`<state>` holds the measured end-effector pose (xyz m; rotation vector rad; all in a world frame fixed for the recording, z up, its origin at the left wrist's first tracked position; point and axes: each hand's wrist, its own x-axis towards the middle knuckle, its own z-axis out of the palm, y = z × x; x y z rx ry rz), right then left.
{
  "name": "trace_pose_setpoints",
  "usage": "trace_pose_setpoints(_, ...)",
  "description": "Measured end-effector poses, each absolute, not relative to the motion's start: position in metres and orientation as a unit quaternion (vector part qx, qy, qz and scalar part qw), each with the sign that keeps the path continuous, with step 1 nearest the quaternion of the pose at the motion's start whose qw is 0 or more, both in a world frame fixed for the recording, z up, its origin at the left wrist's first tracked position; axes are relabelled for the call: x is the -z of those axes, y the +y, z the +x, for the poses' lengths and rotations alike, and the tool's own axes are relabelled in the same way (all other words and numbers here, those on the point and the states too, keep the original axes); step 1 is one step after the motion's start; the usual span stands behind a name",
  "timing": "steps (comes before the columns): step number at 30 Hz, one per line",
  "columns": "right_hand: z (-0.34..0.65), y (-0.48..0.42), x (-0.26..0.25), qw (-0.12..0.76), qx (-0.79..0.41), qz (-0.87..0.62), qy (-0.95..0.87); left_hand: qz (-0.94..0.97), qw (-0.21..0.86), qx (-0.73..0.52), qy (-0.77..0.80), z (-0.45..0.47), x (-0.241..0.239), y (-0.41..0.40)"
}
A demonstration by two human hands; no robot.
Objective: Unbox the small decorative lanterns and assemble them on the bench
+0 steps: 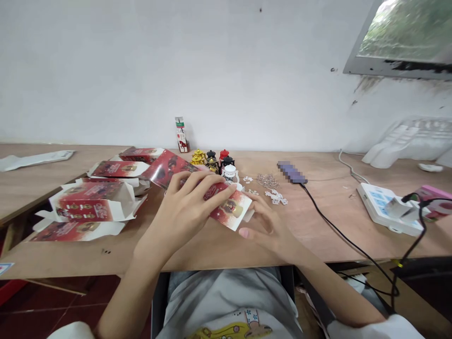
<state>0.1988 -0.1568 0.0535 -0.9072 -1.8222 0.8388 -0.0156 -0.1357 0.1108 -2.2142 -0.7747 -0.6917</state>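
Note:
A red printed cardboard box [231,207] with a white end is held tilted above the front of the table. My left hand [194,202] lies over its top, fingers wrapped across it. At the box's right end, my right hand [268,223] has curled fingers against the white end flap, thumb reaching beneath. Just behind the hands stand several miniature lanterns: gold ones [198,155], black ones [228,162], a red one [224,154] and a white one [230,173]. Part of the lantern group is hidden by my left hand and the box.
Several unfolded red boxes [95,200] lie at the left. Wire pieces [267,181] and small white parts [276,197] lie behind my right hand. Farther right are a blurred phone [291,172] on a black cable and a white power strip [388,209]. A small bottle [181,136] stands by the wall.

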Motion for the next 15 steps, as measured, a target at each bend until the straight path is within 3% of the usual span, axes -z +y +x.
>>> trace_pose_setpoints(4,0.205,-0.155,-0.059,0.484,-0.446,-0.328,-0.678,-0.838,0.346,0.28,-0.317,-0.019,-0.111,-0.135)
trace_pose_setpoints(11,0.209,-0.154,-0.055,0.533,-0.48,-0.282,-0.637,-0.839,0.319,0.285,-0.336,-0.024,-0.108,-0.13)
trace_pose_setpoints(15,0.212,-0.155,-0.057,0.534,-0.436,-0.246,-0.681,-0.83,0.316,0.298,-0.349,-0.027,-0.108,-0.126)
